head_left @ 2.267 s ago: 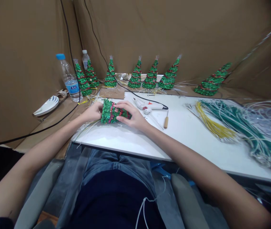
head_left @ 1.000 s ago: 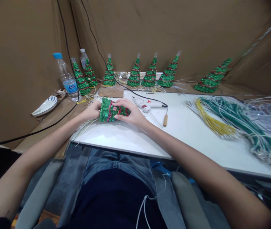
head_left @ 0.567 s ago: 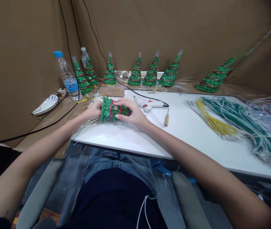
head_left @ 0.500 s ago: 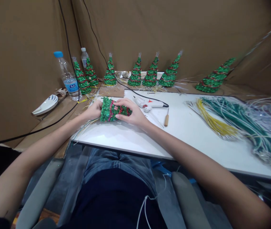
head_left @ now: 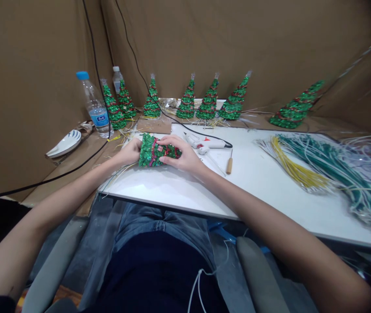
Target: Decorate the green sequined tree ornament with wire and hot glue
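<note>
A small green tinsel Christmas tree (head_left: 146, 153) lies on its side just over the white board, its wide base to the left. Red and purple trim and a small pink square show on it. My right hand (head_left: 185, 155) is wrapped over its narrower part, covering the tip. My left hand (head_left: 132, 152) is closed at the base, its fingertips hidden behind the rim. Thin yellow and green wires (head_left: 117, 174) trail out below the left wrist.
Several finished trees (head_left: 208, 102) stand along the back ledge. A glue gun (head_left: 211, 142) and a wooden-handled awl (head_left: 229, 166) lie right of my hands. Bundles of yellow wire (head_left: 298, 167) and green wire (head_left: 329, 161) lie farther right. A water bottle (head_left: 98, 115) and a white dish (head_left: 65, 144) stand left. A black cable (head_left: 74, 167) crosses there.
The whole view has shifted very slightly. Both hands keep the same hold on the tree, and nothing else has visibly moved.
</note>
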A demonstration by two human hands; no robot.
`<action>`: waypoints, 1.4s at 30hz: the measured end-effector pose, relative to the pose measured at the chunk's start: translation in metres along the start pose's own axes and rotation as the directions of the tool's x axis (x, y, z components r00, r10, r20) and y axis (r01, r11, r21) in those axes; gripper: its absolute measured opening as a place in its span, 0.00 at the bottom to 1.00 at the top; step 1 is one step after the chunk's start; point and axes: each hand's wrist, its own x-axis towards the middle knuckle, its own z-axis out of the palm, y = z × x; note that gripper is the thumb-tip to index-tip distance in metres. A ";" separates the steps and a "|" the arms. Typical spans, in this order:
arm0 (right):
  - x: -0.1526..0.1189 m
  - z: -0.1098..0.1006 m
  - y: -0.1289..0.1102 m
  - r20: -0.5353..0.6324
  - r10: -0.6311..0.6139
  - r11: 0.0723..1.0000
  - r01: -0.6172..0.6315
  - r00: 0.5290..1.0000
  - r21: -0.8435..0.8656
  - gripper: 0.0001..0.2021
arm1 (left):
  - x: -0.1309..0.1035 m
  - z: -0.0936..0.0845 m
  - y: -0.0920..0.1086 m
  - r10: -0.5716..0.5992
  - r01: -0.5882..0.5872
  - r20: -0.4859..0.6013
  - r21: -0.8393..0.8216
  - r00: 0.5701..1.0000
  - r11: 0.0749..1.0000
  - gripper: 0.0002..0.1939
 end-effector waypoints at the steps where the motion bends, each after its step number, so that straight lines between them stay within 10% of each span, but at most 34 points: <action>1: 0.000 -0.001 0.000 0.013 -0.001 1.000 0.002 1.000 -0.002 0.22 | 0.000 -0.001 0.000 -0.001 0.001 0.004 0.016 1.000 1.000 0.16; 8: 0.005 -0.019 -0.003 0.165 -0.004 1.000 -0.001 0.986 0.031 0.23 | 0.003 -0.005 -0.003 -0.008 0.006 0.035 0.042 0.999 0.999 0.15; 13: 0.006 -0.056 0.001 0.082 0.257 0.956 -0.241 0.963 -0.167 0.20 | 0.002 -0.004 -0.006 0.012 -0.014 0.023 0.064 1.000 0.998 0.15; 24: -0.019 -0.125 0.045 0.064 0.671 0.475 -0.363 0.738 -0.802 0.26 | 0.003 -0.002 -0.007 0.029 -0.029 0.002 0.072 1.000 0.997 0.12; 42: -0.019 -0.105 0.027 0.016 0.404 0.401 -0.161 0.915 -0.902 0.16 | 0.000 -0.003 -0.006 0.037 -0.038 0.018 0.082 0.999 0.996 0.13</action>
